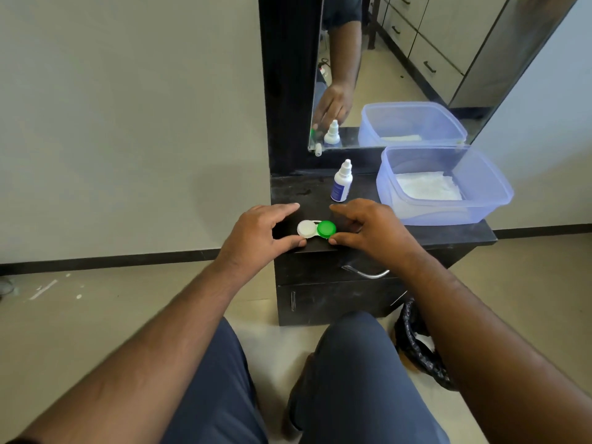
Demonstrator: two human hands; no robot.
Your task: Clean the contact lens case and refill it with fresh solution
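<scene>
Contact lens case (316,229) is lying on the dark desk (448,233) close to its front edge, toward the front-left corner, and it is sitting right between the two hands. Its long axis is running left to right, parallel to that front edge, so each end is pointing at one hand: the white cap (306,228) toward the left hand (256,233), the green cap (326,229) toward the right hand (373,232). Neither hand is nearer than the other; each is facing its own end.

In the head view, the left grip is standing part open, forefinger stretched out past the far side of the case and thumb lying along the near side, its tip at or just beside the white end. The right grip is mirroring it, forefinger reaching over the far side, thumb tip touching or almost touching the case below the green cap. Whether either hand is actually pinching the case I cannot tell; the fingers are bracketing it, not wrapping it.

Both caps are looking screwed on, and the case is lying flat, lids up. It is small, smooth plastic, likely to skid on the desk if only one cap is being turned, so one hand will probably be steadying the body.

Behind it, a solution bottle (342,181) is standing upright, and a clear tub (493,187) with a white tissue (427,186) inside is sitting by the right edge.
</scene>
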